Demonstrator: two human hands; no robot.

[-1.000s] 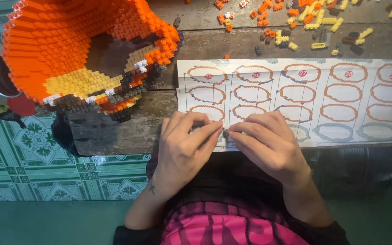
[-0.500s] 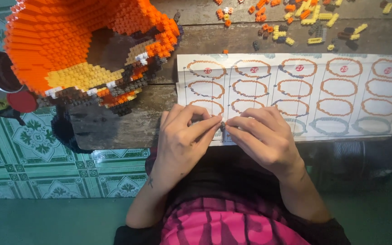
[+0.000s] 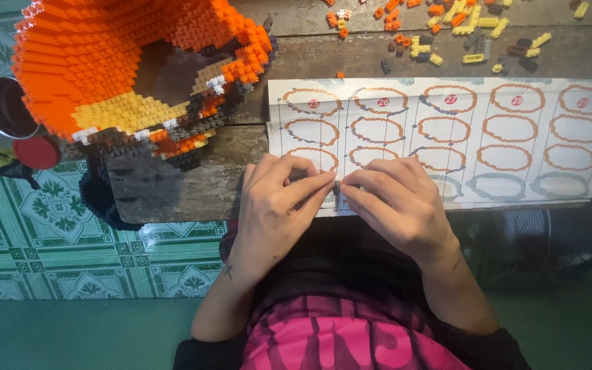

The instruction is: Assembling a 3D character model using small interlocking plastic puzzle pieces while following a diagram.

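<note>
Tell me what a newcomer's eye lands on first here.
The big orange brick model at the upper left of the wooden table dominates. Below it, the left hand and right hand pinch a tiny dark piece together over the instruction sheet. Loose bricks lie scattered along the top.

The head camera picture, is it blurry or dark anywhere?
Head view: mostly sharp and evenly lit on the big orange brick model and the white instruction sheet; the tiny dark piece pinched between the left hand and right hand is too small to make out; the lower right corner is dim and shadowy; no strong glare.
</note>
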